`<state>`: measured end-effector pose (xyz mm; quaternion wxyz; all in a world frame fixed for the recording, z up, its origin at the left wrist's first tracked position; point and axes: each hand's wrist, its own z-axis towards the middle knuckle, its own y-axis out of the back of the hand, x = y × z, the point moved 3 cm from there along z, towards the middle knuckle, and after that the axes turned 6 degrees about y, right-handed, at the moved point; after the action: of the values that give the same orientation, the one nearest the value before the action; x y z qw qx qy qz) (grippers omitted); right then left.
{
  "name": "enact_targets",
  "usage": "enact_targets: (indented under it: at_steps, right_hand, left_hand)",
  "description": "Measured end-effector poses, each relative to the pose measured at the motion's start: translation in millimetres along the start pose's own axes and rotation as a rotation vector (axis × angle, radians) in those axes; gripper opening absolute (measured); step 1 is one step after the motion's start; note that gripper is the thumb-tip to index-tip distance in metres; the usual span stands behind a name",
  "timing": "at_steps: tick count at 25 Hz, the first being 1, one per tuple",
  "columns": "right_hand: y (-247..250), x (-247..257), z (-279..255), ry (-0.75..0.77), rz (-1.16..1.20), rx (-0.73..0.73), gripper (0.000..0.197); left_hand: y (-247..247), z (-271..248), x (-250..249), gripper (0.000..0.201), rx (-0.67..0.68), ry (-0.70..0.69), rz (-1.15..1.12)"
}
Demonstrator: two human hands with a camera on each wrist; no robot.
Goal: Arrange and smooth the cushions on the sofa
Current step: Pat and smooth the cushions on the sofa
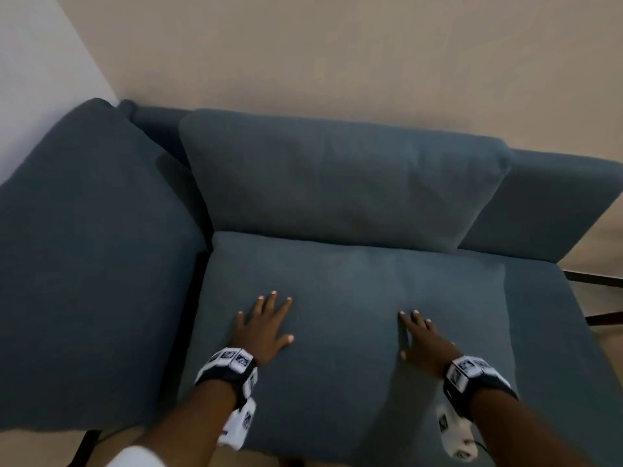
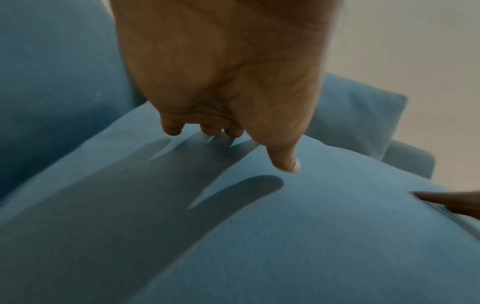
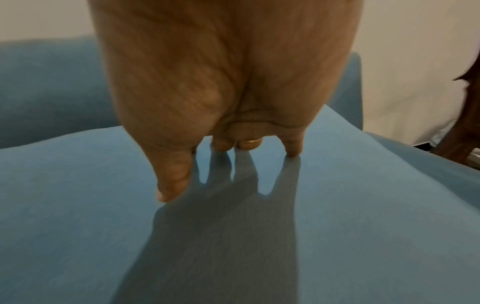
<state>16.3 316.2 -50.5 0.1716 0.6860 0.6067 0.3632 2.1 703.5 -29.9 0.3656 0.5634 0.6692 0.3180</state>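
A blue-grey seat cushion (image 1: 350,298) lies flat on the sofa in the head view. My left hand (image 1: 264,323) rests on it palm down with fingers spread, left of centre. My right hand (image 1: 423,337) lies flat on the same cushion toward its right side. A back cushion (image 1: 337,176) leans against the sofa back behind the seat. A second large cushion (image 1: 91,251) stands at the left end. In the left wrist view my left hand (image 2: 228,115) has its fingertips on the seat cushion (image 2: 311,236). The right wrist view shows my right hand (image 3: 228,131) over the cushion (image 3: 78,226), fingertips touching.
The sofa's bare back (image 1: 553,200) shows at the right, with the beige wall (image 1: 337,55) close behind. A dark wooden piece (image 1: 603,318) stands on the floor past the sofa's right end. A white wall (image 1: 37,82) meets the sofa's left corner.
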Motion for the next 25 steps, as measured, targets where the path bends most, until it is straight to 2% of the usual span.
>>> enact_targets:
  at_steps: [3,6,10,11,12,14,16,17,19,22,24,25]
  right_hand:
    - [-5,-35,-20,-0.072,0.037,-0.061,0.100]
    - [-4,-77,-36,-0.193,0.197,-0.266,0.105]
    - [-19,-143,-45,-0.519,0.611,-0.568,0.143]
    - [-33,-163,-41,-0.587,0.655,-0.574,0.140]
    - [-40,-175,-35,-0.589,0.685,-0.571,0.131]
    - [-56,-185,-26,-0.518,0.793,-0.602,0.102]
    - [-58,-183,-25,-0.491,0.914,-0.660,0.068]
    - [-58,-184,-26,-0.501,0.907,-0.676,0.057]
    - [-56,-185,-41,-0.582,0.821,-0.738,0.057]
    - [-40,-173,-76,-0.574,0.817,-0.872,0.072]
    - [-30,-174,-91,-0.609,0.795,-0.860,0.071]
    - [-28,-176,-96,-0.616,0.763,-0.818,0.077]
  left_hand:
    - [0,17,41,0.080,-0.014,0.074,-0.125]
    - [-2,32,66,0.081,-0.084,0.171,-0.347]
    - [-19,49,107,0.080,-0.254,0.430,-0.735]
    - [-30,53,120,0.081,-0.264,0.505,-0.791]
    - [-38,56,131,0.081,-0.247,0.582,-0.839]
    - [-61,55,154,0.088,-0.210,0.716,-0.971]
    - [-75,52,164,0.093,-0.206,0.776,-1.082]
    - [-75,50,163,0.094,-0.197,0.788,-1.076]
    - [-64,38,162,0.095,-0.171,0.797,-0.979]
    - [-38,7,164,0.083,-0.223,0.751,-0.932]
    - [-39,-10,171,0.075,-0.224,0.725,-0.944]
    - [-44,-18,175,0.072,-0.225,0.723,-0.952]
